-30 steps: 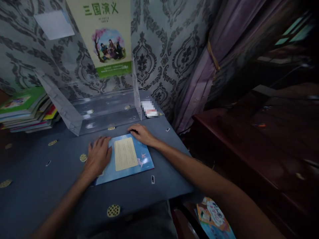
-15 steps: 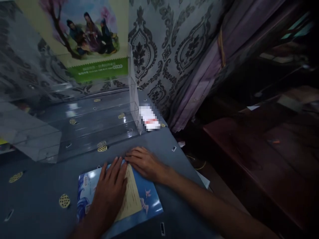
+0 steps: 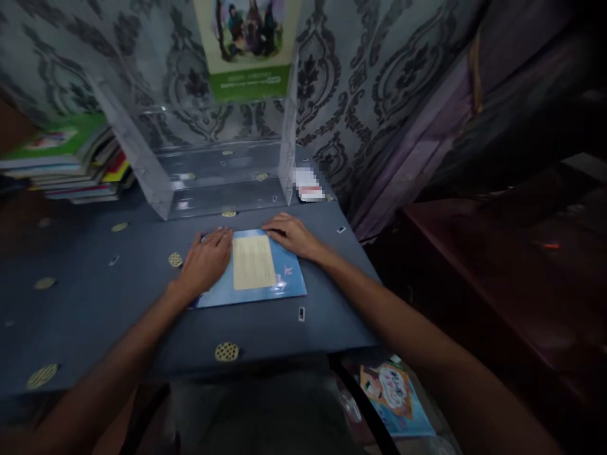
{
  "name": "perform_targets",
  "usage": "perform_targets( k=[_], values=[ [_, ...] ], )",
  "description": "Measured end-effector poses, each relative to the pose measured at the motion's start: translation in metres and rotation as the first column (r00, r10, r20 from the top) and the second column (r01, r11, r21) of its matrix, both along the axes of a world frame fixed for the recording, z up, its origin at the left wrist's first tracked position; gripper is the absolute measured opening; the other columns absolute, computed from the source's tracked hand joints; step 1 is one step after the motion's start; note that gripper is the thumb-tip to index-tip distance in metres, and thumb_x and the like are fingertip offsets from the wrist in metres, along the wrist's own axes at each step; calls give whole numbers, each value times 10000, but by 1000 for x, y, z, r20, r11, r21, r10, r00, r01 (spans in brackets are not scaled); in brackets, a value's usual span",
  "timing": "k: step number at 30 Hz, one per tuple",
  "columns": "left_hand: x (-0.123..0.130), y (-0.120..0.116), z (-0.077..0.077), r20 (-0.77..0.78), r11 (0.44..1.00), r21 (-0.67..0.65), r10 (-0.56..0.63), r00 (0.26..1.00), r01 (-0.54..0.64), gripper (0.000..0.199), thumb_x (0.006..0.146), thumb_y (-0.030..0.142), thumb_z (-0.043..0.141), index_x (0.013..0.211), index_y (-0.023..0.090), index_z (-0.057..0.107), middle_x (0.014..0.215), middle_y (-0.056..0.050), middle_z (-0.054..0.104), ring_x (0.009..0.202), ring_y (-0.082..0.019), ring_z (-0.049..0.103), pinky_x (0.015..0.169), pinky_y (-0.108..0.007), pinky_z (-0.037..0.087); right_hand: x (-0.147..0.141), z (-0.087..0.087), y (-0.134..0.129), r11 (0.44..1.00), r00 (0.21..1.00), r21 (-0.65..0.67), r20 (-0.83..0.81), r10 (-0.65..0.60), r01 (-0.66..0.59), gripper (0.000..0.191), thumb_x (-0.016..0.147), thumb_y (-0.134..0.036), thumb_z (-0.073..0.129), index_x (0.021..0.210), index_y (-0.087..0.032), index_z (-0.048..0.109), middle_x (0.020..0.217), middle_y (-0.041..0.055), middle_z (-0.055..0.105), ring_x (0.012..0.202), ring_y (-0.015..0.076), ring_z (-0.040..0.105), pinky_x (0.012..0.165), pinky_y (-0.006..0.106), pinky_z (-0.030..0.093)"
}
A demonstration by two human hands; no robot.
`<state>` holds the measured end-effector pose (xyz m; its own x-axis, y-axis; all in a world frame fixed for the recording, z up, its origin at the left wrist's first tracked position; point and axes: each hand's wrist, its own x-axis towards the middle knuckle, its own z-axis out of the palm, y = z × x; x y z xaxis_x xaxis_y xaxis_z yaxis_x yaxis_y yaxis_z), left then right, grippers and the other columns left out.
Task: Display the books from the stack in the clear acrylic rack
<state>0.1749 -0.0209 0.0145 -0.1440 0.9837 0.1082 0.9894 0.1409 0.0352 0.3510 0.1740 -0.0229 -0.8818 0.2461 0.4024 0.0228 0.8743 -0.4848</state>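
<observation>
A blue book [image 3: 289,272] with a pale yellow text panel lies flat on the dark grey-blue tablecloth [image 3: 156,316]. My left hand [image 3: 207,260] rests palm down over its left side, fingers extended toward the far edge. My right hand [image 3: 294,237] lies on the far right part, its fingertips at the top edge and its fingers stretched out. Neither hand is wrapped round the book. Beyond it stands a clear acrylic rack [image 3: 159,186], with a green and cream picture book [image 3: 251,82] upright in its upper part.
Stacked books [image 3: 76,158] sit at the back left, beside a blurred dark shape. A white item [image 3: 309,186] with blurred details lies right of the rack. Below the table at right is another colourful book [image 3: 396,398]. A dark red surface [image 3: 474,265] stands further right.
The view has shifted back and left, bringing the stacked books and the table's front edge into sight. My left hand has moved off the yellow panel toward the book's left side.
</observation>
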Motion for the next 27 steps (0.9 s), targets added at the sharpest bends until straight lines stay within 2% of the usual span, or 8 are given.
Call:
perform_targets(
  k=[4,7,9,11,13,16,22,27],
  values=[
    [-28,-25,2,45,993,5,115,992,-115,467,1018,275,301,1378,115,552,1413,-177,606,1335,-307,547,1105,-527,419,-2,18,-14,986,986,146,136,-99,79,259,985,-164,509,1112,-154,734,1085,123,750,1066,269,643,971,462,492],
    [-43,-35,-6,115,989,99,99,988,-110,471,1026,315,285,1359,140,568,1386,-159,626,1295,-289,574,1073,-476,458,-15,29,-45,960,967,255,191,-169,117,299,985,-174,506,1226,-133,680,1297,180,667,1228,316,586,1030,520,458],
    [-48,-37,-12,144,983,157,70,987,-93,463,1022,331,295,1334,151,585,1365,-151,637,1255,-284,596,1057,-466,470,-29,30,-70,967,976,255,204,-74,20,377,990,-204,518,1351,-126,591,1466,191,549,1350,307,511,1097,505,428],
    [-51,-36,-16,160,979,187,49,986,-79,463,1016,336,300,1309,140,600,1325,-158,653,1206,-287,616,1047,-466,475,-43,26,-90,965,967,233,247,57,-117,459,1002,-289,533,1431,-128,510,1542,185,472,1435,295,433,1167,513,369],
    [-51,-34,-18,177,978,197,28,984,-64,476,1013,342,292,1302,124,602,1291,-166,663,1182,-292,620,1046,-467,473,-53,21,-101,968,955,205,286,84,-146,507,1019,-345,510,1456,-92,474,1566,212,431,1483,306,368,1209,540,306],
    [-52,-34,-18,197,980,190,16,980,-54,496,1015,369,282,1311,121,594,1301,-169,652,1188,-303,609,1051,-475,466,-51,16,-96,975,950,170,301,85,-141,569,1028,-413,483,1474,-62,447,1584,230,394,1516,307,308,1237,522,269],
    [-52,-34,-17,201,983,167,34,979,-69,516,1014,408,269,1318,143,591,1308,-160,642,1172,-312,604,1043,-487,467,-12,9,-59,990,959,131,282,18,-57,599,1038,-474,427,1518,-117,405,1627,188,334,1536,293,264,1248,535,249],
    [-52,-35,-14,249,984,167,22,968,-65,509,1017,399,277,1334,148,587,1324,-141,646,1222,-302,582,1073,-479,447,10,4,-36,994,964,96,256,-70,46,591,1048,-487,369,1517,-130,417,1583,188,417,1510,295,327,1228,571,271]
  ],
)
